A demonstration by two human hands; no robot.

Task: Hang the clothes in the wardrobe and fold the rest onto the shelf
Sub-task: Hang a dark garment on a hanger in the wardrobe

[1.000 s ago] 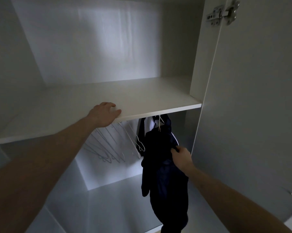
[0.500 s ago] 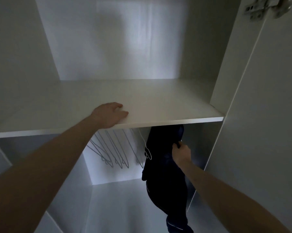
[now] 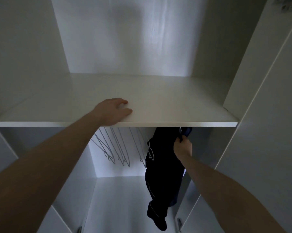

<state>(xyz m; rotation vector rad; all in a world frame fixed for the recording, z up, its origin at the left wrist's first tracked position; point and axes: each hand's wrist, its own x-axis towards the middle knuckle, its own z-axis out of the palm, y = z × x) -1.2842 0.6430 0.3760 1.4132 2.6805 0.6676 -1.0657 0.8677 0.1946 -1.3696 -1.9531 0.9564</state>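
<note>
A dark navy garment with thin white piping hangs under the white shelf of the wardrobe, its top hidden by the shelf edge. My right hand reaches up beneath the shelf and pinches the garment's upper part near its shoulder. My left hand rests on the shelf's front edge, fingers lying over the top.
Several bare wire hangers hang in a row left of the garment. The open wardrobe door stands close on the right, a side panel on the left. The compartment's floor lies below.
The view has moved closer and to the right. My right hand has risen with the garment's top, closer under the shelf. My left hand stays on the shelf edge.
</note>
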